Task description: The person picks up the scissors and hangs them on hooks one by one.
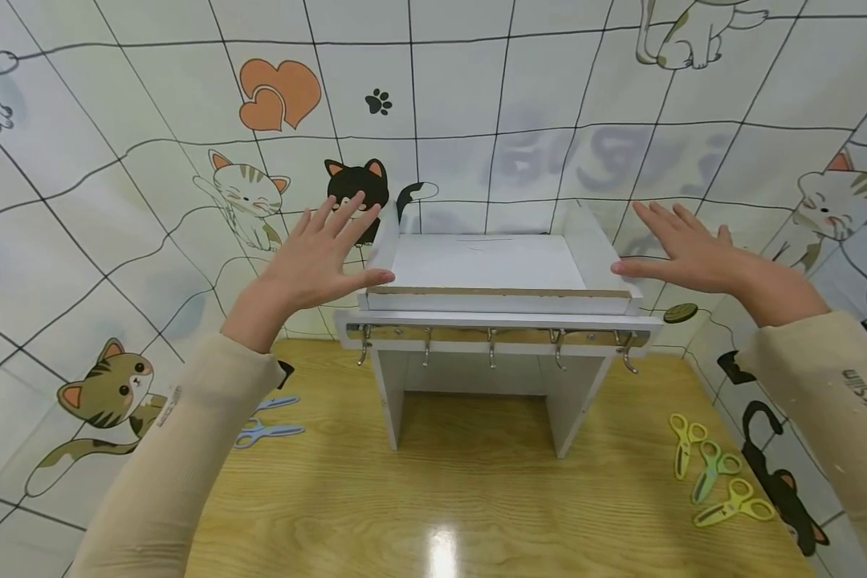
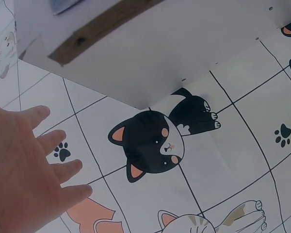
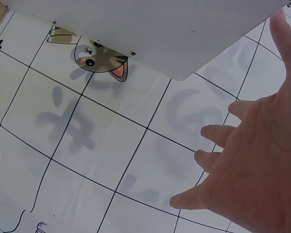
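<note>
A small white shelf (image 1: 487, 265) with raised side panels stands on the wooden table, a row of metal hooks (image 1: 491, 347) along its front rail. My left hand (image 1: 311, 253) is spread beside its left side panel, the thumb tip overlapping the panel's edge in the head view. On the opposite side my right hand (image 1: 694, 253) is spread too, its thumb pointing at the right side panel. In the left wrist view the left fingers (image 2: 63, 165) are extended below the white panel (image 2: 116, 63). The right wrist view has the right fingers (image 3: 218, 136) splayed beside the other panel (image 3: 184, 39).
Blue scissors (image 1: 267, 431) lie on the wooden table (image 1: 477, 498) at the left. Several yellow and green scissors (image 1: 708, 470) lie near the right edge. Walls covered with a cat-printed grid sheet (image 1: 455, 88) close in the back and both sides.
</note>
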Action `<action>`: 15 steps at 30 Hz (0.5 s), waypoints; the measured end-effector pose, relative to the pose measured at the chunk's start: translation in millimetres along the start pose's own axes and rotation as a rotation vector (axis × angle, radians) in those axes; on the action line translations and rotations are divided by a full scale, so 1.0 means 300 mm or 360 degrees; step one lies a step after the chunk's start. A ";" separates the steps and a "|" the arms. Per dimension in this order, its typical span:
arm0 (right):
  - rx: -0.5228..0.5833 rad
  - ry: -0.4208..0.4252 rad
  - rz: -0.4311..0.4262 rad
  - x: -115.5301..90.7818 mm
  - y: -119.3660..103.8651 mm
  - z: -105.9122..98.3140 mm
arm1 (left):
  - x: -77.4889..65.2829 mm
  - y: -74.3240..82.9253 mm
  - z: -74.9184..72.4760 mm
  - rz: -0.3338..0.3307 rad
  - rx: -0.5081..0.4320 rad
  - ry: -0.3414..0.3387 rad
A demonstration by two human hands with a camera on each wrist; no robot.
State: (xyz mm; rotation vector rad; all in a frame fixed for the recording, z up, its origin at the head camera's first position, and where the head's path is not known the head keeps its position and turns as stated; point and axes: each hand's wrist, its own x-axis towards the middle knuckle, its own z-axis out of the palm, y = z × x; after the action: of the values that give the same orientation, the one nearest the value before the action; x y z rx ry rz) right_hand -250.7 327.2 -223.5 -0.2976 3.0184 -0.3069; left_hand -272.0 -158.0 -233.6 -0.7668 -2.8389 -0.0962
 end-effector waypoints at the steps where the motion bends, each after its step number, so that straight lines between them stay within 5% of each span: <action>1: 0.0003 -0.0003 0.0002 -0.002 0.003 0.001 | -0.004 0.004 0.000 0.0014 0.0005 0.0010; 15: 0.0010 0.0004 0.0014 -0.026 0.026 0.000 | -0.066 0.047 0.010 0.0175 0.0037 0.0104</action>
State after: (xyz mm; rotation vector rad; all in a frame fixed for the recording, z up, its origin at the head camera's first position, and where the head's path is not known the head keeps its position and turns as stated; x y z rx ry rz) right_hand -244.6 336.3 -224.6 -0.2836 3.0201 -0.3162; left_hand -248.6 -155.3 -240.5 -0.8959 -2.7252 -0.0707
